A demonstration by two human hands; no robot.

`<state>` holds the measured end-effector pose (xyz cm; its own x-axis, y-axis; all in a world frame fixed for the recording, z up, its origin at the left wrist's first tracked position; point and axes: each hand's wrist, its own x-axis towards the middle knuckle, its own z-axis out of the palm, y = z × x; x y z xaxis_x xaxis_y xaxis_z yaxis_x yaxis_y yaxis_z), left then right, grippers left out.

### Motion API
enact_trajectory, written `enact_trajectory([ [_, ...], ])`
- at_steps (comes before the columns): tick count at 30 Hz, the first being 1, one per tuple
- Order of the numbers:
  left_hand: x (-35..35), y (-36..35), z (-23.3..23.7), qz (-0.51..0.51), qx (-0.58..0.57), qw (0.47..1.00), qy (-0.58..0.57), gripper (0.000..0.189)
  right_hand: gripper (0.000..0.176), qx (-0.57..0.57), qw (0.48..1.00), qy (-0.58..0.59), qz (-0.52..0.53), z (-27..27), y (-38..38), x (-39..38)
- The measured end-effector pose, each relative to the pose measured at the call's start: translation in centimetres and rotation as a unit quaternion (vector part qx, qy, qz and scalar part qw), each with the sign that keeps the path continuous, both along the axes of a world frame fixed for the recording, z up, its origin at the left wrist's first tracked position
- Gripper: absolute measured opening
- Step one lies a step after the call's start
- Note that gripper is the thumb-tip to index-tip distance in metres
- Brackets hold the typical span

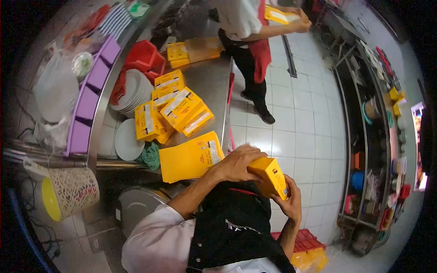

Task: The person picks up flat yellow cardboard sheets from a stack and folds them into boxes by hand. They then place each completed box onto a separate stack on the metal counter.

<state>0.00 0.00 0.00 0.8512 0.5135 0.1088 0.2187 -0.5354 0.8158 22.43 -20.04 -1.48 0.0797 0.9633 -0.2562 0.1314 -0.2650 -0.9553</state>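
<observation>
left hand (pixel 239 164) and right hand (pixel 292 201) grip the yellow box (pixel 274 178) between them, lower right of centre, long axis slanting down-right.

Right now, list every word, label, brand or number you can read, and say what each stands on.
No text reads for certain.
Held box: print too small.
Piled boxes: dark print, blurred.
Flat stack: print and white label, too small.
Black apron: white letters, too unclear to quote.
Co-worker's pack: no legible print.
</observation>
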Motion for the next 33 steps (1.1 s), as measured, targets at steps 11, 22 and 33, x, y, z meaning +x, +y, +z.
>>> enact_trajectory([
  [11,-10.4,13.0,4.1,0.369,0.23,0.901,0.014,0.062,0.053,-0.026,0.988,-0.116,-0.095,-4.3,3.9,-3.6],
  [22,-15.1,32.5,-2.9,0.414,0.539,0.694,0.239,0.038,0.063,0.0,0.972,-0.199,0.128,-9.3,10.0,-9.9],
  [33,-17.0,35.0,-7.2,0.399,0.198,0.808,0.386,0.06,0.076,-0.024,0.961,-0.244,0.131,-11.6,14.1,-14.8],
])
